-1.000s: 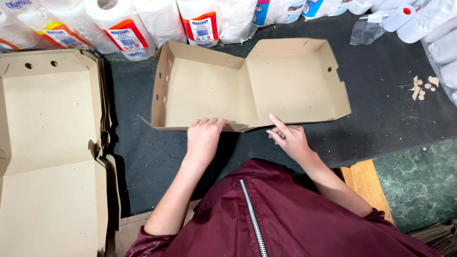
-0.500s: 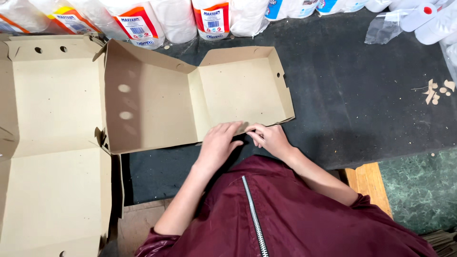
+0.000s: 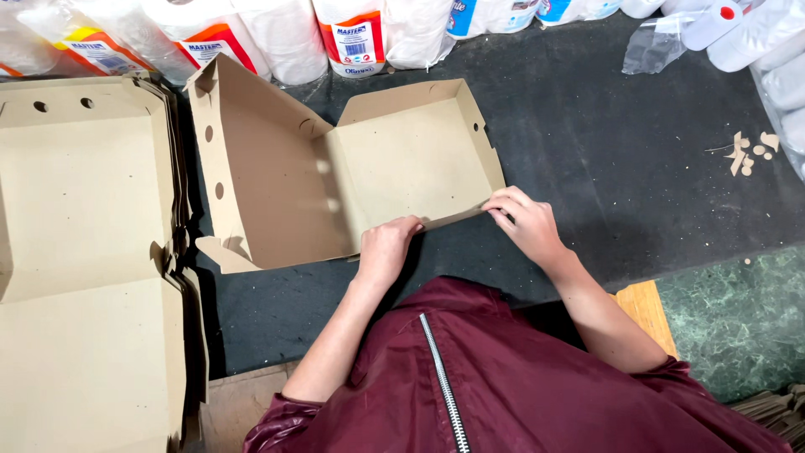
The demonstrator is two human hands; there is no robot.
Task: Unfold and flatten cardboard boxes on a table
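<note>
we see a half-folded brown cardboard box (image 3: 335,180) lying open on the dark bench (image 3: 604,168), its two shallow trays side by side with their walls partly raised. it sits near the middle of the bench, just in front of the person in the dark red zipped jacket (image 3: 503,377).

the left hand (image 3: 387,249) rests on the near edge of the box, close to the fold between the two trays, fingers curled down over the card so its grip is closed on that front flap. the right hand (image 3: 524,222) is at the near right corner of the box, fingertips pinched together on the edge of the flap there. both hands touch the same front wall, a little apart from each other.

to the left, touching the edge of the bench, lies a stack of flat unfolded box blanks (image 3: 84,252) with small round holes. along the far side stand wrapped paper rolls (image 3: 277,33). at the right we see small cardboard scraps (image 3: 749,153) and a clear plastic bag (image 3: 650,50).
</note>
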